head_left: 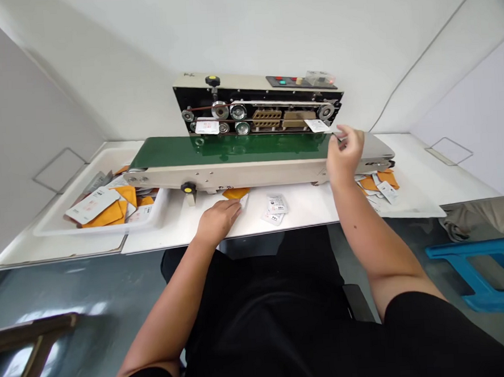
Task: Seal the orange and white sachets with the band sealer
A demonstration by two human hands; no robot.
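A continuous band sealer (264, 105) stands behind a green conveyor belt (173, 150). One white printed packet (317, 126) sits in its right-hand end, and another white packet (208, 126) is at its left rollers. My right hand (346, 151) hovers over the belt's right end, just beside the first packet, fingers curled with a gap between thumb and forefinger and nothing visible in them. On the table in front of the belt, my left hand (220, 219) has its fingers closed on a small white packet (244, 201), beside an orange packet (235, 193).
Two overlapping white packets (275, 205) lie on the white table (308, 205). At left, a white bin (151, 223) holds several orange and white packets; more packets (386, 189) are in a tray at right. A blue stool (473, 249) stands at lower right.
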